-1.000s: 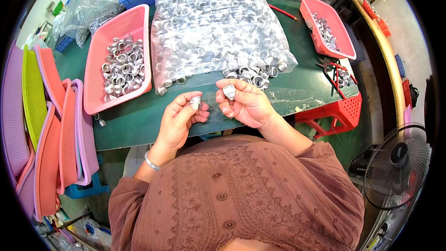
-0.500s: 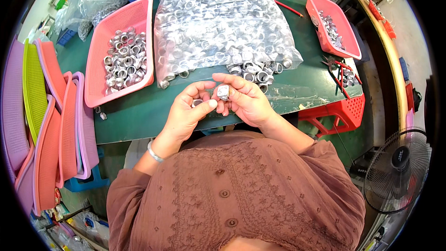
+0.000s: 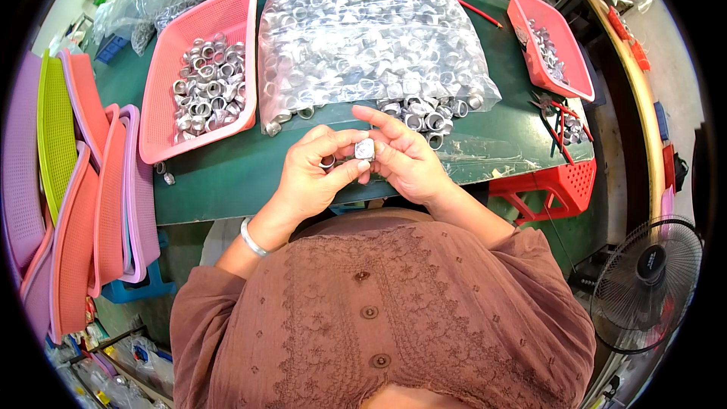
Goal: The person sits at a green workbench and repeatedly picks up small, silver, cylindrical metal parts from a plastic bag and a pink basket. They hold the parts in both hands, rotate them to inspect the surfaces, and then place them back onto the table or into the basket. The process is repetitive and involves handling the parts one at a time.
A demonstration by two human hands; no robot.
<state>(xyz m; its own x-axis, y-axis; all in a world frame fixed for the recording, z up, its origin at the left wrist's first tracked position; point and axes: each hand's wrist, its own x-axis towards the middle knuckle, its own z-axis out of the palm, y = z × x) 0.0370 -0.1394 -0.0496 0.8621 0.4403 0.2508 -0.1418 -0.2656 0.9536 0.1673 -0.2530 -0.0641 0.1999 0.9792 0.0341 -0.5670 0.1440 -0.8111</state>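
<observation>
Between my two hands, just over the near table edge, is a silver-coloured ring (image 3: 364,149) with a squarish face turned up. My left hand (image 3: 318,164) pinches it from one side with thumb and finger. A second ring (image 3: 327,161) is tucked in the curled fingers of that hand. From the other side my right hand (image 3: 404,160) grips the squarish ring with its thumb, its index finger raised. Past my fingers lies a loose heap of rings (image 3: 424,117), by the mouth of a large clear plastic bag (image 3: 371,45) full of rings.
A pink basket of rings (image 3: 151,98) stands left on the green table (image 3: 219,197), another pink basket (image 3: 579,68) far right. Red-handled pliers (image 3: 562,132) lie near the right edge. Stacked baskets (image 3: 68,204) are at left; a red stool (image 3: 553,189) and a fan (image 3: 647,280) at right.
My left thumb and finger have closed onto the squarish ring, which my right hand held before. The whole view has shifted slightly.
</observation>
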